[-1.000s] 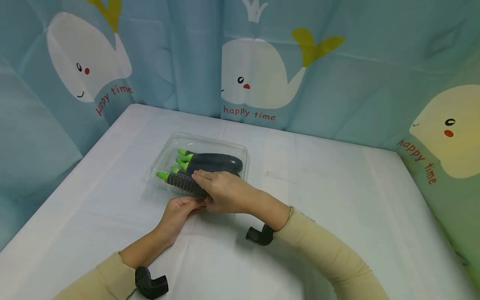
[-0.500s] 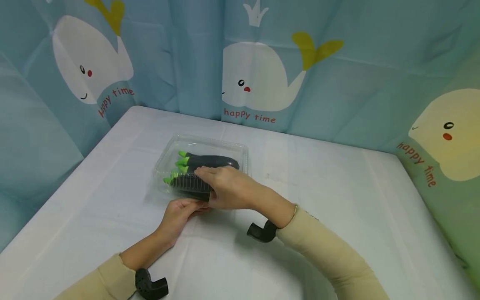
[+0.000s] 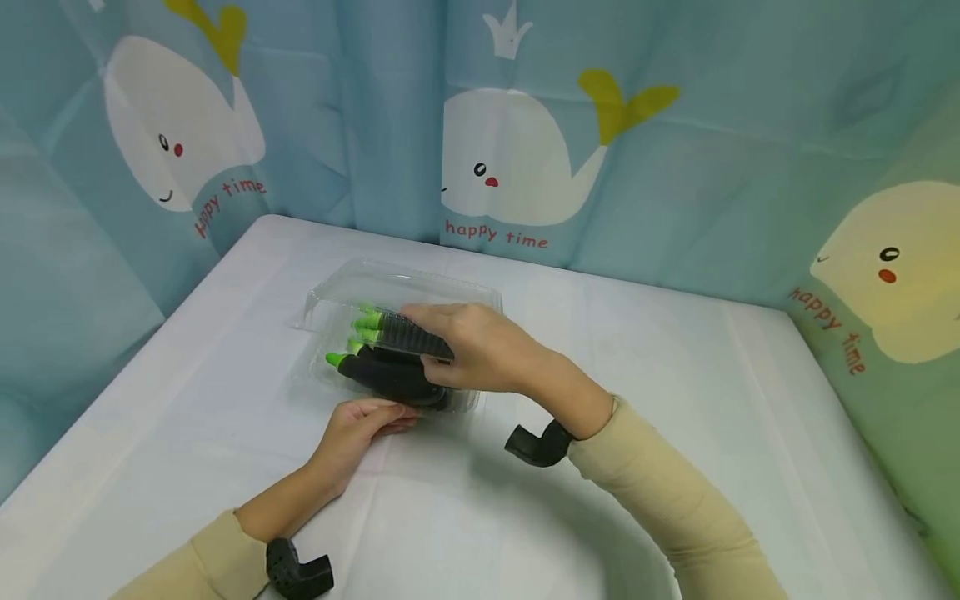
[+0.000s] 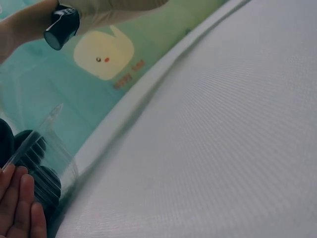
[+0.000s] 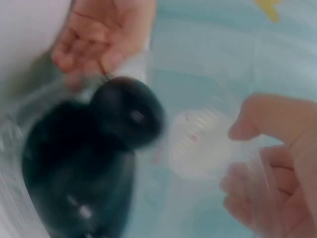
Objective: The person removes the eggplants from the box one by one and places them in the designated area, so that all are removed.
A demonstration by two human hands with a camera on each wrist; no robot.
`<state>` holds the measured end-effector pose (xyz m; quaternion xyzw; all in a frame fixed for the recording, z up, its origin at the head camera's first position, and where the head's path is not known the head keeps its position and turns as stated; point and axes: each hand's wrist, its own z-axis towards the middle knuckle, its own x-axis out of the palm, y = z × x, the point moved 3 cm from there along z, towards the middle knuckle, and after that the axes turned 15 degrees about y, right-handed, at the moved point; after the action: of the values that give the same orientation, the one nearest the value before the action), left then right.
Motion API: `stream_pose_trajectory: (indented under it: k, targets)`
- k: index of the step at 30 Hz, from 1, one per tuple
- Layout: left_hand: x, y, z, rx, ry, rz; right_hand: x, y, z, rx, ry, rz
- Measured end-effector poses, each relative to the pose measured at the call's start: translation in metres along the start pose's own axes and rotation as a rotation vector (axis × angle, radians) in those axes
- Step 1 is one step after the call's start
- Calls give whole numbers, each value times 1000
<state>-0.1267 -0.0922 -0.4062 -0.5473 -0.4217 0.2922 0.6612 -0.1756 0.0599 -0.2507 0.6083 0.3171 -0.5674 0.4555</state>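
A clear plastic clamshell box (image 3: pixel 468 402) lies on the table with several dark eggplants (image 3: pixel 390 379) inside, their green stems to the left. Its hinged lid (image 3: pixel 330 292) is tilted up, raised at the front. My right hand (image 3: pixel 480 346) grips the lid's front edge, thumb on one side and fingers on the other, as the right wrist view shows through the plastic. Low at the front, my left hand (image 3: pixel 352 442) pinches the rim of the box's base. The left wrist view has its fingers (image 4: pixel 22 203) against the clear wall, dark eggplant ends behind.
A white cloth covers the table (image 3: pixel 675 417). Blue-green curtains (image 3: pixel 375 125) printed with whales hang behind and at both sides. A black wrist camera (image 3: pixel 300 571) sits on the left forearm, another camera (image 3: pixel 538 443) on the right.
My right hand has moved up and away from the front, lifting the lid's front edge off the base. More of the eggplants shows below the lid. The left hand has stayed at the front rim.
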Motion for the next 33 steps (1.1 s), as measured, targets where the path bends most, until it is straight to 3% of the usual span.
stream_pose_trajectory:
  k: [8,16,22,26,30,33]
  targets:
    - [-1,0,1,4,32,-2,-32,-34,-9,130,-257,58]
    - [1,2,0,6,24,-23,-47,-56,-8,222,-275,228]
    - [0,2,0,1,26,-23,-48,-77,-17,324,-343,406]
    - [-1,2,0,-6,23,-28,-45,-87,-19,323,-419,519]
    - [-2,1,0,-17,21,-34,-41,-97,-15,261,-562,604]
    - [-2,0,1,-23,22,-31,-37,-106,-13,262,-679,671]
